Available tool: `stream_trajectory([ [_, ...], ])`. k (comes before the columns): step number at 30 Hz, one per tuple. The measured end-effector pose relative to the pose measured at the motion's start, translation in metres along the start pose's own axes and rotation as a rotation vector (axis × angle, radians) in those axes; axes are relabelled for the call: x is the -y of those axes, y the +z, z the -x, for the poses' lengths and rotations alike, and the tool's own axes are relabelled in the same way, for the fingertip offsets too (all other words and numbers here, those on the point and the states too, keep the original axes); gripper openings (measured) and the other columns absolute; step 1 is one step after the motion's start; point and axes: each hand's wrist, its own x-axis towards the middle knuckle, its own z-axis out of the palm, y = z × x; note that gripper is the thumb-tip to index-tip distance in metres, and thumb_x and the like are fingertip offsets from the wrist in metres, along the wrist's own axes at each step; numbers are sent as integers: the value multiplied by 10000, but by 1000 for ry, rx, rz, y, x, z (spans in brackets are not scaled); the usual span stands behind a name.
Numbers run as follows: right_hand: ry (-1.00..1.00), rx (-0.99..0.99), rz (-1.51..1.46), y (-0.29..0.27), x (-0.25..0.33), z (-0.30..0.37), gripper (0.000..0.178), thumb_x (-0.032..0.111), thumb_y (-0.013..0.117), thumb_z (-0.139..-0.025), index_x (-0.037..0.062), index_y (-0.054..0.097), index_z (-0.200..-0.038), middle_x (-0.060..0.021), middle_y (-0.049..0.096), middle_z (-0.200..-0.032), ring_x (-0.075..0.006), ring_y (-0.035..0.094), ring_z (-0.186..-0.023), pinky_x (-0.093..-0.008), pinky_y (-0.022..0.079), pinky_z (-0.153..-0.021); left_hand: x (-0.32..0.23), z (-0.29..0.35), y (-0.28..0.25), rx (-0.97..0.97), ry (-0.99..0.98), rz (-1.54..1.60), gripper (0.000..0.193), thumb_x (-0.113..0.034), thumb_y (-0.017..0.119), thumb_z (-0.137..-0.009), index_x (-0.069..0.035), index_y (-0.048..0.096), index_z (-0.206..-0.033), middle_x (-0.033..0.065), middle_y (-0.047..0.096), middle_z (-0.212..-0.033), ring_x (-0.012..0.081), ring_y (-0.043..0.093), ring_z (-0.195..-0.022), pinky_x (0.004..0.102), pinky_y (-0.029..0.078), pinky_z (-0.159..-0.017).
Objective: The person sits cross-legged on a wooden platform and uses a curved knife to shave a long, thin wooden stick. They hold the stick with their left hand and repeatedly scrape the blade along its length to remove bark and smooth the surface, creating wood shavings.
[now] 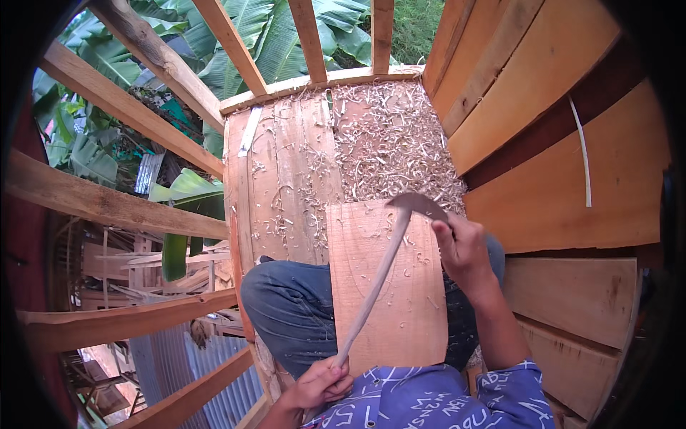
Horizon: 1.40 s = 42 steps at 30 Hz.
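- Head view: the board (386, 300) lies between the person's knees, its near end against the shirt (429, 393) and its far end toward the shavings (393, 143)
- Its face looks mostly flat, with a few loose curls on it and a faint curved line toward the left, so I judge the work part done; no deep hollow shows
- How much wood is left to take off, I cannot tell, and the board's underside is hidden
- Above it slants the tool (376, 282), a long wooden handle with a curved metal blade at the far end
- Left hand (325, 382) is wrapped round the handle's near end
- Right hand (464, 250) is half curled at the blade's right end, thumb seemingly touching it; whether it grips, I cannot tell
- With fingers there, this seems a pause rather than a cut
- Beyond, shavings lie thick on the floor (282, 161) at the far right and thinner to the left, a sign that much has been pared
- Slats (136, 132) stand to the left, planks (557, 86) to the right
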Motion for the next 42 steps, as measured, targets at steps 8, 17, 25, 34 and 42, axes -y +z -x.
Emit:
stream_trajectory([
  [8,243,-163,-308,-16,-9,3,495,390,428,-954,16,419,-631,-29,368,-512,-124,402,-447,-295,299,-432,-3,-2,-11,-22,7,-56,369,-398,385,-963,-89,328,-769,-27,289,-563,61,245,-480,222,194,-433],
  [17,49,-5,-58,-7,3,11,337,286,581,-885,-8,539,-725,-155,487,-567,-321,534,-492,-361,392,-448,-10,9,3,-184,3,-380,266,-275,341,-993,-58,387,-847,-12,366,-619,71,292,-544,223,257,-498],
  [25,331,-131,-231,-30,-6,22,419,312,483,-938,-12,524,-675,-133,456,-528,-270,473,-440,-324,364,-433,-5,18,-3,-154,8,-313,339,-359,371,-974,-69,362,-797,-21,328,-591,63,267,-506,218,214,-450],
  [34,-97,-26,48,0,-3,20,490,413,604,-844,32,444,-580,-110,424,-491,-289,474,-426,-346,351,-404,-12,6,1,-152,-35,-309,314,-336,346,-985,-69,372,-822,-24,339,-605,57,275,-504,211,227,-441],
  [42,401,-297,-284,-25,-38,2,559,448,508,-911,8,387,-588,-78,326,-493,-99,354,-456,-302,292,-426,-2,12,-4,-32,-70,-241,283,-311,328,-997,-76,370,-845,-31,328,-612,51,272,-504,203,220,-431],
])
